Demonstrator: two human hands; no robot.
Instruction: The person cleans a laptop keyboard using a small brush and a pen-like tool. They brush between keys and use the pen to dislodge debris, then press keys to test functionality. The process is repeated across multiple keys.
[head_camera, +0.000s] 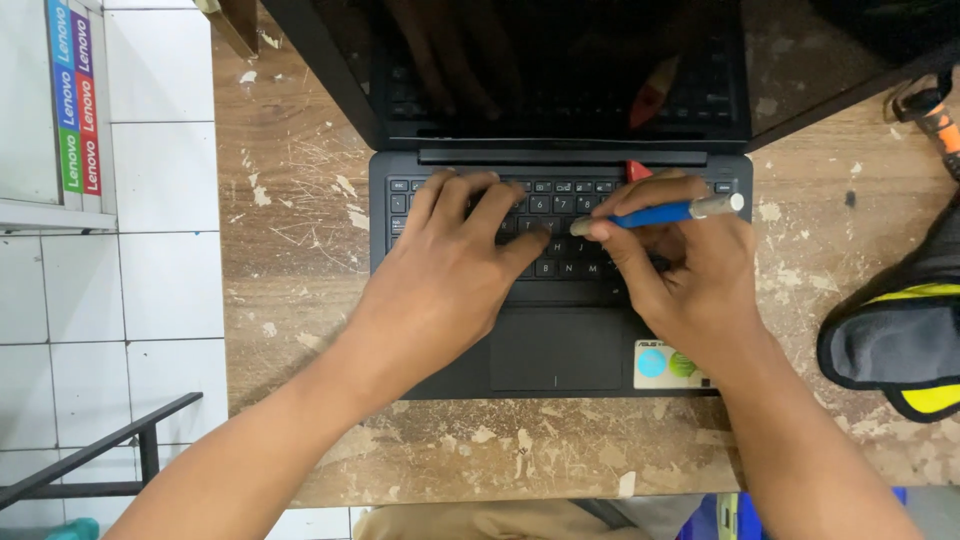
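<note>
On the worn table (300, 250), the open laptop (450, 375) sits centred. The left hand (450, 265) rests spread on its keys (560, 215), gripping nothing; the right hand (690, 270) pinches a blue tool (655, 214), tip at a key. Best to pry gently, keeping the tip shallow.

i see a black laptop (560, 300) with a dark, glossy screen (560, 70) and black keys marked in white. my right hand (690, 270) holds a tool (660, 213) with a bright blue handle and silvery grey ends. a small red bit (637, 171) shows at the top of the keyboard. round blue and green stickers (668, 364) sit on a pale label on the palm rest. the table (300, 250) is brown wood grain, flecked and scratched with whitish paint. at the right lies a black bag (900, 340) with yellow trim, and above it something orange and black (935, 115). the floor (160, 250) is white tile with grey lines.
</note>
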